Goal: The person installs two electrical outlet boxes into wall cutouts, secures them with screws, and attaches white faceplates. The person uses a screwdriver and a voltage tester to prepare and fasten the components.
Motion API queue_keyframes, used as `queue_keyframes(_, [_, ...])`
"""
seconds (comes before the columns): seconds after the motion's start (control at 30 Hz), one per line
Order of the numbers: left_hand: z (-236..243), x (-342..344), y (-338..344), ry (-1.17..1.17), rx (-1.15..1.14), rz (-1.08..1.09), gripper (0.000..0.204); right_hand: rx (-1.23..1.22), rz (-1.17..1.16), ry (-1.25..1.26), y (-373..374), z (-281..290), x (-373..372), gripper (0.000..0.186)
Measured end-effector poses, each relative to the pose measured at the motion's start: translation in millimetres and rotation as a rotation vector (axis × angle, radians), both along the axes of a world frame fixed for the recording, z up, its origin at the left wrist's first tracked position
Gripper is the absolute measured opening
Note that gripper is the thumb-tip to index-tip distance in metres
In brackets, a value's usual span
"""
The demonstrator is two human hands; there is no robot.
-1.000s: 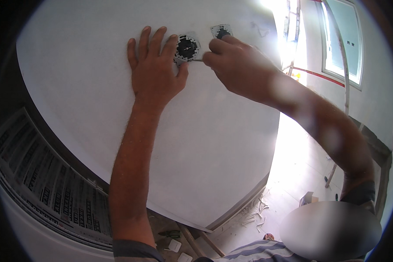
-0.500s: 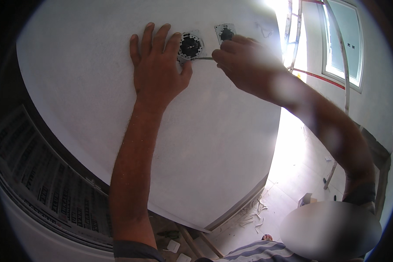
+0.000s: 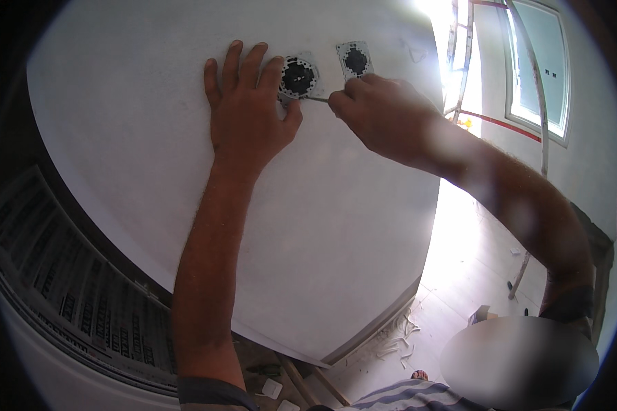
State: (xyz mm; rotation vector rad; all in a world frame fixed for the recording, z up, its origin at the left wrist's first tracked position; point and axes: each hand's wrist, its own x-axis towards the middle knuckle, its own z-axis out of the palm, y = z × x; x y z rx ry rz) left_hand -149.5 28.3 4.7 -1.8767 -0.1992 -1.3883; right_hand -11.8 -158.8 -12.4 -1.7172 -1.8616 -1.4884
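My left hand (image 3: pixel 252 109) lies on the white wall (image 3: pixel 322 219) with its fingers spread. Its forefinger and thumb reach the left edge of a round black socket insert (image 3: pixel 297 77) on a pale metal frame. From the right, my right hand (image 3: pixel 384 106) is closed around a thin screwdriver (image 3: pixel 315 99); its handle is hidden in my fist. The screwdriver's shaft points left, with its tip at the lower edge of the round insert. Just above my right hand sits a second black insert (image 3: pixel 356 61) in a metal frame.
A ladder (image 3: pixel 543 130) stands at the right, before a window (image 3: pixel 538 68). White strips (image 3: pixel 401 335) and a small open box (image 3: pixel 482 315) lie on the bright floor. Striped cloth (image 3: pixel 411 395) shows at the bottom. A panel with printed sheets (image 3: pixel 68 281) stands at the lower left.
My right hand has shifted slightly down and left, uncovering more of the second insert. The screwdriver's shaft now tilts more. My left hand keeps its place on the wall.
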Motion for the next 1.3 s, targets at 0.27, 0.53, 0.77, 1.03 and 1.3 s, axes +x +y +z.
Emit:
queue_keyframes(0.27, [2,-1,0,0.010,0.008,-0.023,0.061,-0.119,0.053,0.781,0,21,-16,0.021])
queue_keyframes(0.53, [2,-3,-1,0.020,-0.014,0.017,0.061,-0.088,-0.061,0.224,-1,10,-10,0.018])
queue_keyframes(0.77, [1,1,-1,0.030,-0.018,0.024,0.061,0.011,0.084,0.474,4,12,-6,0.016])
queue_keyframes(1.03, [1,-2,-5,0.032,-0.039,0.035,0.061,-0.133,-0.030,0.644,0,23,-19,0.017])
queue_keyframes(1.3, [6,-5,-6,0.050,-0.054,-0.042,0.068,0.117,0.230,0.711,-11,11,-4,0.018])
